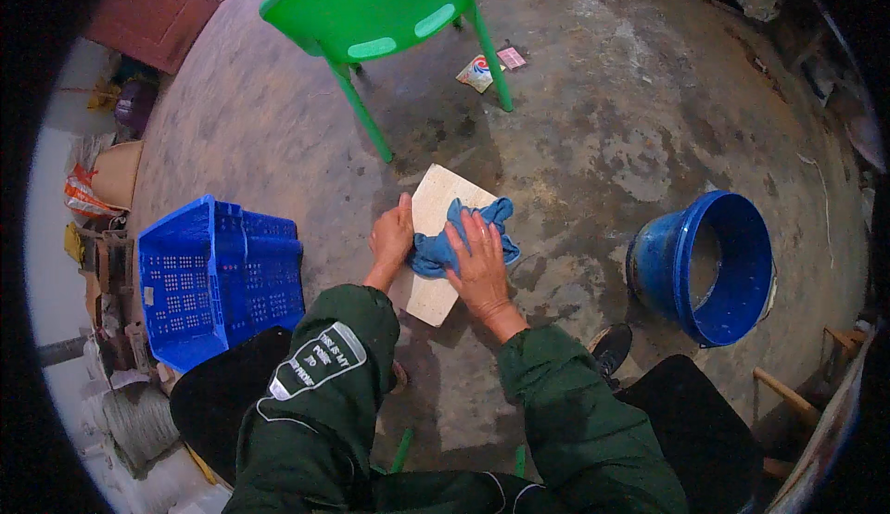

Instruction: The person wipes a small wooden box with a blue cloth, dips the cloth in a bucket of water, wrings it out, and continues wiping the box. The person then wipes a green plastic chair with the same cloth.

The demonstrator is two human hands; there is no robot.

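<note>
A pale, cream-coloured rectangular board point(445, 191) lies slanted between my legs, above the concrete floor. My left hand point(393, 234) grips its left edge, fingers curled and thumb pointing forward. Across the board's middle is a bunched, damp-looking blue cloth point(434, 253). My right hand point(480, 257) presses on this cloth from above with its fingers extended, and part of the cloth is hidden beneath the palm. What supports the board from below cannot be seen.
A blue perforated plastic crate point(257, 264) stands left, and a blue bucket point(657, 264) holding cloudy liquid stands right. Ahead is a green plastic chair point(382, 13), with a printed wrapper point(477, 74) by its leg. Cluttered items, including a twine spool point(139, 420), line the left wall.
</note>
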